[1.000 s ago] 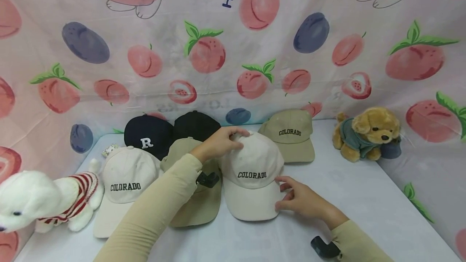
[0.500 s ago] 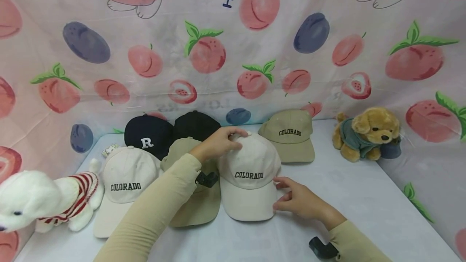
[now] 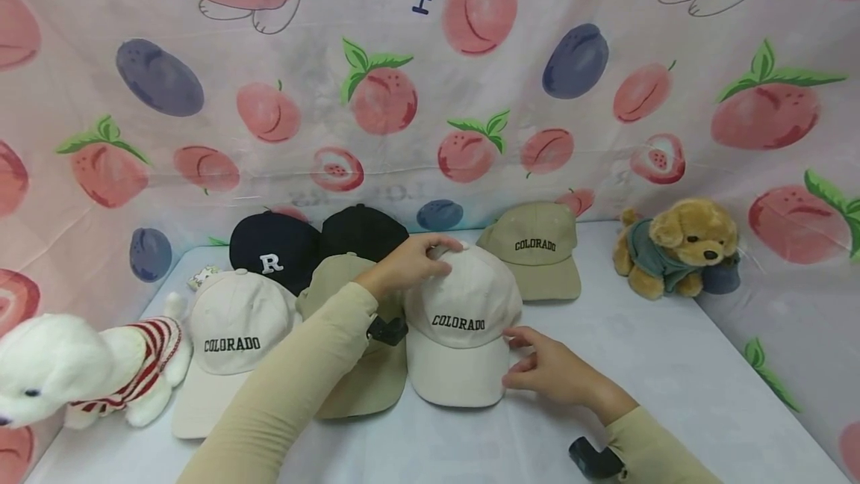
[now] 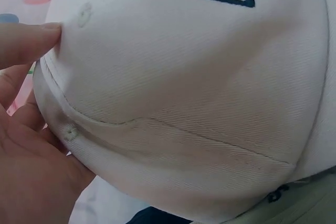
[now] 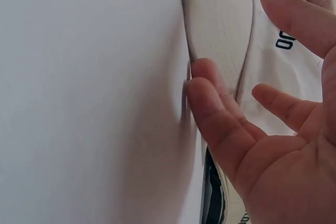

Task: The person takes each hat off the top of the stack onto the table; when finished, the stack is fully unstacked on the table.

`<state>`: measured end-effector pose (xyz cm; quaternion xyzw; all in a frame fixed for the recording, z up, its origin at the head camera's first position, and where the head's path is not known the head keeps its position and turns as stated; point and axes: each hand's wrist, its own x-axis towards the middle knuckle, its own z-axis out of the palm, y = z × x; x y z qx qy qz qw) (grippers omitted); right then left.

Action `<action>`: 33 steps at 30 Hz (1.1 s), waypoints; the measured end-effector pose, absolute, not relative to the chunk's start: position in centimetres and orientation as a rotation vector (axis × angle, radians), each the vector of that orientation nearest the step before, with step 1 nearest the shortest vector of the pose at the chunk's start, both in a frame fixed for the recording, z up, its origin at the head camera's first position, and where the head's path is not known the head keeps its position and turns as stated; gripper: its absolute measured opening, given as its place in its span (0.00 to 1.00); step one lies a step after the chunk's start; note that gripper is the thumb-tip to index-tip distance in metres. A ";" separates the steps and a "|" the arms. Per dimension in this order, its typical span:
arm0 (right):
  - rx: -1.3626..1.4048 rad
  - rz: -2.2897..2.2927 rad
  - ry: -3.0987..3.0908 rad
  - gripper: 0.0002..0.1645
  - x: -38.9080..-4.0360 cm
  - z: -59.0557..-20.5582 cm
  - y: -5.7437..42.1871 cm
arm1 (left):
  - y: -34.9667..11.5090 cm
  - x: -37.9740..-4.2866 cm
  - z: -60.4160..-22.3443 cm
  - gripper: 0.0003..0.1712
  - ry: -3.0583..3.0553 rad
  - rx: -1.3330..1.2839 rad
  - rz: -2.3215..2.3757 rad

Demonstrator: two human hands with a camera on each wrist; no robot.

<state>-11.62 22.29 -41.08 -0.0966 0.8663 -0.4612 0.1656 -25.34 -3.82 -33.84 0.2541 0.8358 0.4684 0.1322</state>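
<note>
A cream baseball cap (image 3: pixel 463 301) lettered COLORADO sits on the table with its brim toward me. My left hand (image 3: pixel 410 266) grips the top and back of its crown. In the left wrist view one fingertip (image 4: pixel 50 32) lies on the crown's outside, and the other fingers are partly hidden by the cloth. At the brim's right edge, my right hand (image 3: pixel 561 368) touches the cap with extended, spread fingers. Up close, two right fingertips (image 5: pixel 202 85) meet the brim's edge beside the white cloth. A khaki cap (image 3: pixel 369 387) stands just left, partly behind the left arm.
Another cream cap (image 3: pixel 231 327) stands left, next to a white plush dog (image 3: pixel 60 364). Behind are a navy cap (image 3: pixel 272 245) with an R and a black cap (image 3: pixel 363 230). A khaki COLORADO cap (image 3: pixel 537 252) and brown plush dog (image 3: pixel 692 237) stand back right.
The cream cap under both hands has shifted slightly left, close against the khaki cap, and the right hand has moved left with it. It has barely moved in the last half second.
</note>
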 end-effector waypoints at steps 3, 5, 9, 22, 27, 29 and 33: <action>-0.271 -1.313 2.483 0.50 -11.8 -40.9 22.6 | -3.6 -25.2 -34.0 0.20 2.430 0.752 1.363; -0.292 -1.323 2.490 0.49 -11.9 -40.9 22.8 | -3.5 -25.2 -34.2 0.19 2.434 0.759 1.363; -0.355 -1.352 2.499 0.48 -12.2 -40.8 23.2 | -3.4 -24.9 -34.5 0.20 2.425 0.771 1.370; -0.353 -1.339 2.505 0.50 -12.5 -41.2 23.2 | -4.3 -24.9 -34.8 0.19 2.437 0.746 1.375; -0.359 -1.353 2.512 0.49 -12.4 -41.1 23.0 | -4.4 -25.0 -34.7 0.20 2.417 0.740 1.391; -0.359 -1.364 2.509 0.49 -12.4 -41.0 22.9 | -4.4 -25.0 -34.6 0.20 2.409 0.739 1.400; -0.351 -1.367 2.516 0.49 -12.5 -41.0 22.9 | -4.2 -24.9 -34.5 0.21 2.402 0.733 1.414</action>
